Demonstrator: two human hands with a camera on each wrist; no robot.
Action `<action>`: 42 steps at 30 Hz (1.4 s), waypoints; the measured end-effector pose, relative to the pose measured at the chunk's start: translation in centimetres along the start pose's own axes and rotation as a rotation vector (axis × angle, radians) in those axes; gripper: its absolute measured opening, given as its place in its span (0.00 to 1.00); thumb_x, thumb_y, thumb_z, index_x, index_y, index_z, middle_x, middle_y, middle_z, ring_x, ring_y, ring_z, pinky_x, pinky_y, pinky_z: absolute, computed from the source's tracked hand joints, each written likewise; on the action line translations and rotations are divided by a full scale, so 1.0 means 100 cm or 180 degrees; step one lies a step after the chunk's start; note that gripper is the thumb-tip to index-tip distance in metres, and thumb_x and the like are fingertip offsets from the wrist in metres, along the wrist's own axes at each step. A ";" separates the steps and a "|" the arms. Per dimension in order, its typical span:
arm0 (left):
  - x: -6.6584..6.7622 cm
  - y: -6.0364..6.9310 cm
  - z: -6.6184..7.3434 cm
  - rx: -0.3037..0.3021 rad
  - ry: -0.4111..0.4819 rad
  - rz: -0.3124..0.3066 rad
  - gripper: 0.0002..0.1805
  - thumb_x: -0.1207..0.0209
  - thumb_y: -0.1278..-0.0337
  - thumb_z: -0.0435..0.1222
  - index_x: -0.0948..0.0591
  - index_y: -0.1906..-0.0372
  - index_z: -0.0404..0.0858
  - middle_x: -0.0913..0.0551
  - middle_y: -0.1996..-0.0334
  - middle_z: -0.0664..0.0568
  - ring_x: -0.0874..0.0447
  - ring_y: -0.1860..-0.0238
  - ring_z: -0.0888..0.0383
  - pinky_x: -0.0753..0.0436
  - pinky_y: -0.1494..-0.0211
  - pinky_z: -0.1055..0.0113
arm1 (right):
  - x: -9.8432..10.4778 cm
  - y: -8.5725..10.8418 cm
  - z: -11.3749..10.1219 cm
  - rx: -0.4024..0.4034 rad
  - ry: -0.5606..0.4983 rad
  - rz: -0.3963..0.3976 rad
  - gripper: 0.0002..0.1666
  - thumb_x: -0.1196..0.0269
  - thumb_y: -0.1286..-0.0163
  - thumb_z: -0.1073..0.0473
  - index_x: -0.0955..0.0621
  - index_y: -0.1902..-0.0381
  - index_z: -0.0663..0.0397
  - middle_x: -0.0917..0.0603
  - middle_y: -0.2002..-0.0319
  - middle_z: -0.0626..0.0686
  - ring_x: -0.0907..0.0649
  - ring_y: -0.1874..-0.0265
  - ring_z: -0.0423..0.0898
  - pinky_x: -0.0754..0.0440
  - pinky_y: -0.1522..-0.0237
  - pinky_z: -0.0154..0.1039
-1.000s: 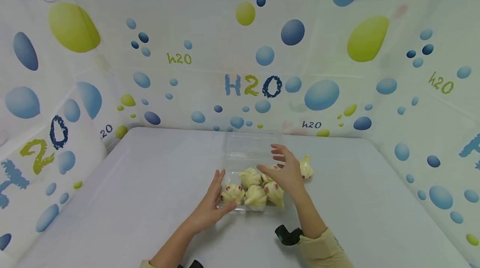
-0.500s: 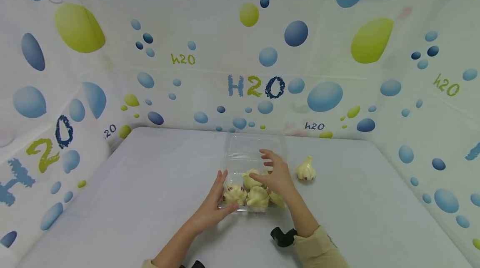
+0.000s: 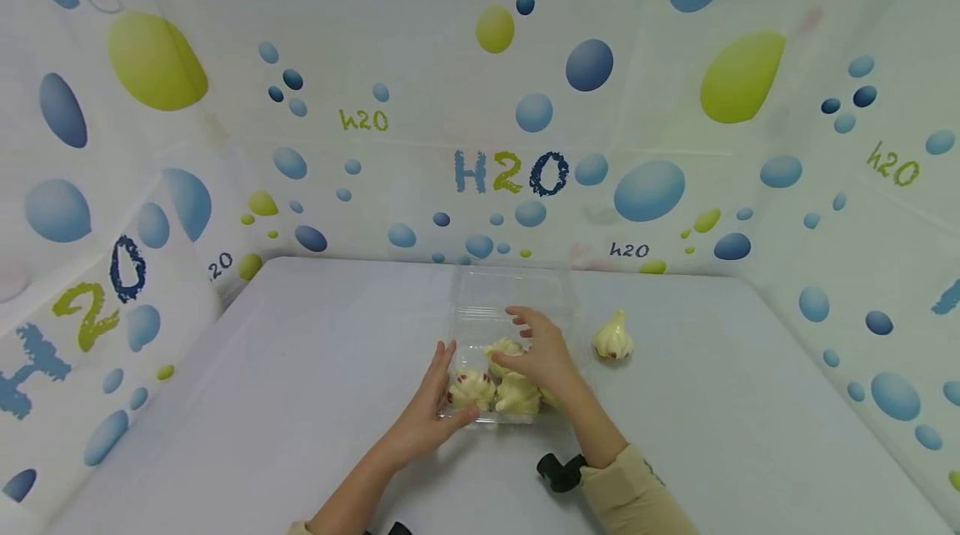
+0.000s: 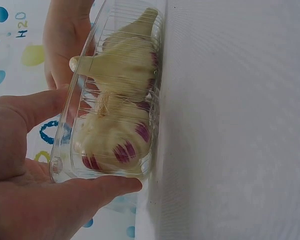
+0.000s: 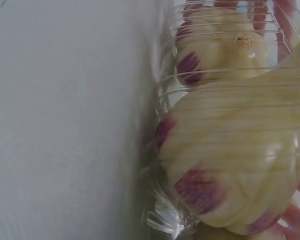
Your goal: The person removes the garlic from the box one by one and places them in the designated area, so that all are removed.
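A clear plastic container (image 3: 491, 419) with its lid (image 3: 510, 287) laid back holds several pale garlic bulbs (image 3: 517, 394) with purple marks. My left hand (image 3: 422, 422) frames its near left corner, fingers straight along the side and thumb along the front; the left wrist view shows this hand (image 4: 45, 195) touching the container (image 4: 65, 135) beside the bulbs (image 4: 112, 137). Over the right part of the container, my right hand (image 3: 546, 360) has fingers and thumb spread apart and hides some bulbs. Through the wall, the right wrist view shows a large bulb (image 5: 230, 145).
One loose garlic bulb (image 3: 613, 338) stands on the white table (image 3: 337, 327), right of the container. A black device (image 3: 561, 473) is at the right wrist. Behind the table hangs a white curtain (image 3: 420, 35) with blue and green drops.
My right hand has moved left across the container, uncovering the loose bulb and covering more of the bulbs inside. The left hand keeps its place at the corner.
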State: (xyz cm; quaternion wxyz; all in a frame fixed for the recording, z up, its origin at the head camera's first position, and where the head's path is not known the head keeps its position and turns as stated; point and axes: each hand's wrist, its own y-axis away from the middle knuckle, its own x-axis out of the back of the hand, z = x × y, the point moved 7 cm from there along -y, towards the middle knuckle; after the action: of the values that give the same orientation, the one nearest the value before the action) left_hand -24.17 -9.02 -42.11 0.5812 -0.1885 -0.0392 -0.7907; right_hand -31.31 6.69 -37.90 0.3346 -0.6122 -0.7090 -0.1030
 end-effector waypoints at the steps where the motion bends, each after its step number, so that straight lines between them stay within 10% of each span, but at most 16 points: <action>1: 0.000 0.000 0.000 -0.0001 0.0003 -0.0002 0.50 0.39 0.45 0.37 0.60 0.28 0.44 0.71 0.30 0.39 0.59 0.33 0.36 0.42 0.38 0.43 | -0.001 -0.001 0.001 0.0013 0.0032 -0.0023 0.39 0.27 0.54 0.58 0.27 0.43 0.55 0.24 0.50 0.63 0.22 0.54 0.60 0.20 0.59 0.49; 42: 0.000 0.001 0.003 0.0037 0.0090 -0.0074 0.49 0.40 0.44 0.37 0.62 0.28 0.43 0.73 0.30 0.39 0.61 0.33 0.36 0.45 0.37 0.44 | -0.026 -0.007 0.001 0.0102 0.0534 -0.0373 0.26 0.26 0.59 0.64 0.21 0.59 0.60 0.20 0.58 0.57 0.23 0.56 0.55 0.26 0.52 0.51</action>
State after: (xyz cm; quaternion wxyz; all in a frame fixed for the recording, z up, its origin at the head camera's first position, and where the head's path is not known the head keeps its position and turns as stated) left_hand -24.02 -8.98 -41.87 0.5736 -0.1735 -0.0378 -0.7997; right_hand -31.93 4.44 -39.34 0.3960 -0.5534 -0.7146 -0.1619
